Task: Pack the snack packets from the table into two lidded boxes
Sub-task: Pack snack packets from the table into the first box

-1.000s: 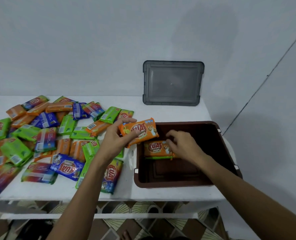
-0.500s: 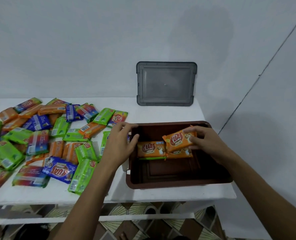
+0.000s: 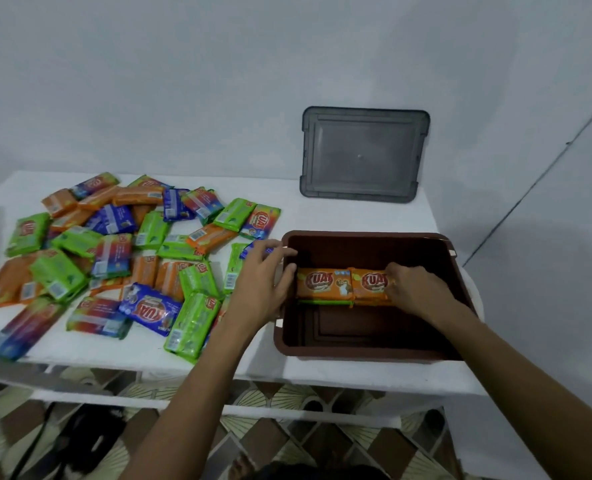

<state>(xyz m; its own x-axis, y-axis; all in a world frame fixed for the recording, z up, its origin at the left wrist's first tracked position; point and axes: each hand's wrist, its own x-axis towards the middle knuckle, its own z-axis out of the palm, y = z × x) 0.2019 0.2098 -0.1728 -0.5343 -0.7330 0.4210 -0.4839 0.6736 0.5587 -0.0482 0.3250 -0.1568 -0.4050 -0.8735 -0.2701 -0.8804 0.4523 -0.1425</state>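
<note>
My white table (image 3: 322, 372) holds a heap of snack packets (image 3: 114, 258) on the left and the brown box (image 3: 357, 351) on the right. Inside it, my right hand (image 3: 416, 289) grips an orange packet (image 3: 370, 284) just beside a second orange packet (image 3: 324, 284); my left hand (image 3: 260, 285) rests, fingers spread, on its left rim

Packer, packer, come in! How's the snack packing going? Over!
Left hand rests on box rim. Right hand holds orange packet in box, beside another. Nothing blocking; pile on table, lid off.
</note>
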